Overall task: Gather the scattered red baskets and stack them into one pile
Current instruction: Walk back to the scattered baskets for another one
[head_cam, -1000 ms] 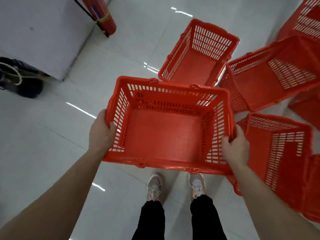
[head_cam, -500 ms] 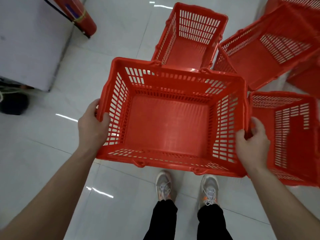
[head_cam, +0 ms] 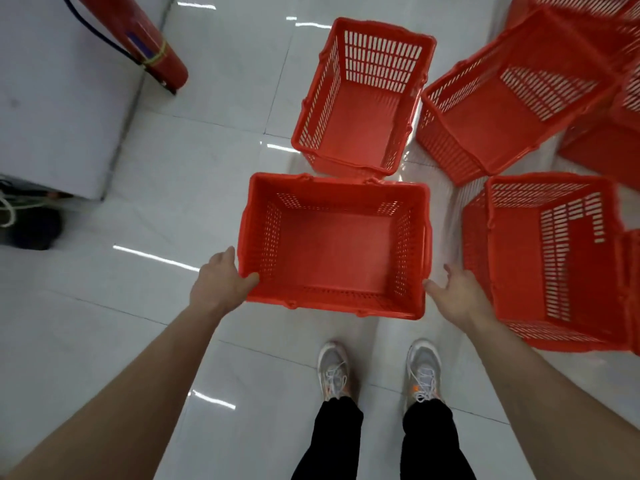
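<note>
A red slotted plastic basket (head_cam: 334, 247) sits upright in front of the person's feet, but it's hard to tell whether it rests on the glossy white tiled floor (head_cam: 207, 150). The left hand (head_cam: 221, 282) lies against its near-left corner with the thumb on the rim. Its fingers are hidden, so I cannot tell whether it grips. The right hand (head_cam: 457, 296) is spread and relaxed beside the near-right corner. More red baskets (head_cam: 554, 265) at right are cut off by the edge.
</note>
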The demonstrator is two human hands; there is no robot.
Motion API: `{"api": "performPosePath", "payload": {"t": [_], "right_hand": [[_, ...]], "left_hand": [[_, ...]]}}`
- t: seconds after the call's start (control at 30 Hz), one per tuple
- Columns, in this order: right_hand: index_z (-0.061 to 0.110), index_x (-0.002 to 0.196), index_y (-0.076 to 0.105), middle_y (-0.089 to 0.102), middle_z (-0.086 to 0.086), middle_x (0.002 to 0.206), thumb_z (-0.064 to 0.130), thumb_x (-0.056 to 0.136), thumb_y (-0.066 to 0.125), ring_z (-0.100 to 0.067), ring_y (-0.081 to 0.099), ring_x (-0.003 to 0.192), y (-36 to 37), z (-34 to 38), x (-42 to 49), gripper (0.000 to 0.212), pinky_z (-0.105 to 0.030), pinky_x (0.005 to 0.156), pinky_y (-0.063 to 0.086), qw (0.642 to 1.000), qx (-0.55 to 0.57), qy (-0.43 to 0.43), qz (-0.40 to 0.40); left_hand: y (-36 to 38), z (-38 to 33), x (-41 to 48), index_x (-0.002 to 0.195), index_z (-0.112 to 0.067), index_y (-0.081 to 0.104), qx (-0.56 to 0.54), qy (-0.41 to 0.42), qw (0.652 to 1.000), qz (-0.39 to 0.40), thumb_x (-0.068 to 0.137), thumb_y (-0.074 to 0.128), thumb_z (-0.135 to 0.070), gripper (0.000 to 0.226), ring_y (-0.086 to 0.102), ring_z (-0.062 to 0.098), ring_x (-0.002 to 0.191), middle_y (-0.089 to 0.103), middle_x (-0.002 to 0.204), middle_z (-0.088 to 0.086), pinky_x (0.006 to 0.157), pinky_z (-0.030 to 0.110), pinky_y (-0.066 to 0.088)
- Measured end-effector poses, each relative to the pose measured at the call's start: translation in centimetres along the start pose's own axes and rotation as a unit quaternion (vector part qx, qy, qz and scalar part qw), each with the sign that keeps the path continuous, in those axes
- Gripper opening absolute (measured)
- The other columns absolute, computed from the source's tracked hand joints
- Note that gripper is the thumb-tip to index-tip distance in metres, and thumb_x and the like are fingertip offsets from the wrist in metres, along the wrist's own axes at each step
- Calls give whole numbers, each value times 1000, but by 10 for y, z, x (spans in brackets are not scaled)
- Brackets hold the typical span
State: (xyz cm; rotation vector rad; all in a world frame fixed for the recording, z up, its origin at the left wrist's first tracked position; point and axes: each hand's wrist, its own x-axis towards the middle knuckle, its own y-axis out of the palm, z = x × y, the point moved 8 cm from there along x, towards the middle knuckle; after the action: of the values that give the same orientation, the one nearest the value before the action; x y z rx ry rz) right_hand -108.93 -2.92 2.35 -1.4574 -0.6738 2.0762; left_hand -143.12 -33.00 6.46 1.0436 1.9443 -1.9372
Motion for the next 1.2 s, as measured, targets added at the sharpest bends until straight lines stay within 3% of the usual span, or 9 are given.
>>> {"api": "performPosePath", "payload": {"t": [0.13, 0.3, 0.47, 0.63, 0.8, 0.9, 1.2], "right_hand": [[15, 140, 51, 52, -18, 135, 52, 88, 58, -40, 51, 123, -76, -15, -60, 64, -46, 97, 45, 998, -61, 27, -18], [17, 135, 51, 53, -14, 131, 56, 84, 59, -39, 52, 121, -227, -59, -170, 64, -44, 95, 45, 989, -76, 68, -103], [20, 135, 50, 52, -10, 132, 58, 84, 58, -34, 51, 122, -347, -166, -285, 64, -46, 94, 45, 972, -57, 142, -176], [19, 143, 43, 47, -10, 142, 59, 85, 56, -33, 46, 128, -407, -307, -384, 72, -45, 97, 42, 956, 9, 219, -197], [17, 144, 41, 45, -11, 142, 61, 85, 57, -32, 44, 128, -445, -449, -447, 75, -45, 96, 40, 941, 36, 274, -196], [16, 143, 41, 46, -10, 138, 59, 85, 57, -31, 44, 126, -473, -511, -463, 74, -44, 93, 40, 937, 45, 277, -206], [15, 143, 41, 46, -10, 138, 57, 86, 57, -31, 43, 126, -547, -603, -397, 73, -45, 92, 40, 953, 27, 248, -174]], "left_hand": [[-24, -71, -61, 144, -17, 42, 84, 76, 993, 44, 79, 58, -58, 78, 50, 33, 121, 51, 139, 10, 96, 50, 47], [-87, -219, -163, 146, -16, 41, 117, 202, 972, 26, 83, 56, -60, 78, 48, 31, 126, 48, 144, 8, 99, 46, 45], [-113, -389, -290, 138, -16, 50, 143, 353, 925, 10, 82, 58, -60, 72, 51, 32, 124, 54, 137, 10, 99, 45, 43], [-79, -533, -431, 136, -19, 51, 193, 443, 875, 41, 78, 51, -68, 77, 54, 30, 121, 56, 134, 8, 97, 44, 46], [-18, -639, -543, 129, -20, 54, 221, 488, 844, 41, 72, 48, -70, 76, 56, 32, 117, 59, 128, 9, 94, 43, 48], [14, -677, -587, 135, -22, 52, 229, 491, 839, 46, 73, 48, -71, 79, 56, 32, 119, 57, 132, 8, 94, 45, 48], [68, -762, -597, 139, -23, 47, 258, 448, 855, 38, 77, 50, -70, 78, 54, 29, 119, 55, 133, 4, 92, 47, 49]]}}
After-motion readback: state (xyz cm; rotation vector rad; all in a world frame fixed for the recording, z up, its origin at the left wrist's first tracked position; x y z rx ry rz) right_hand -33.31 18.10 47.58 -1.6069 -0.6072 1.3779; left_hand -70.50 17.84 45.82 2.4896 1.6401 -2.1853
